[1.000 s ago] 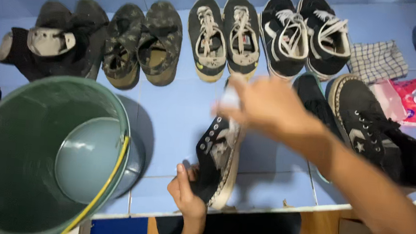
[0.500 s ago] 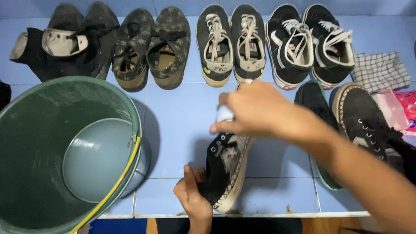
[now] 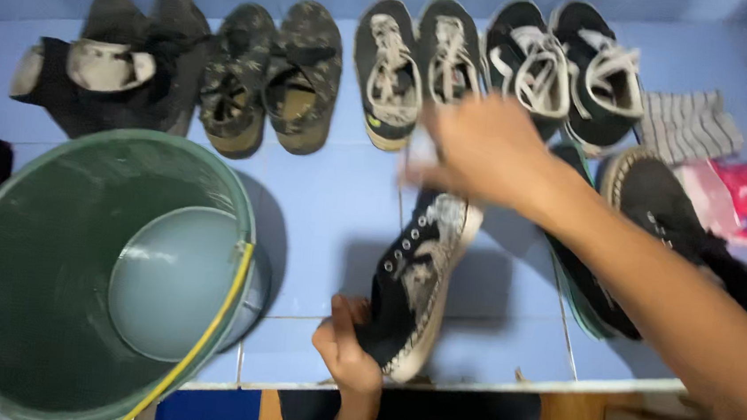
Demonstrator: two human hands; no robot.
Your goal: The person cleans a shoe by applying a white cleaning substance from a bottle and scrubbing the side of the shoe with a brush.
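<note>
Right hand (image 3: pixel 483 148) higher (black sneaker (image 3: pixel 414 280) below)

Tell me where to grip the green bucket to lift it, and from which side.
Take the green bucket by its yellow handle, which lies folded down along the rim on the side nearest the held black sneaker. Come from above on that side and swing it upright.

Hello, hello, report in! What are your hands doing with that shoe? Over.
Left hand grips the black sneaker by its heel. Right hand above the toe, blurred, maybe holding something white. Green bucket close beside.
</note>
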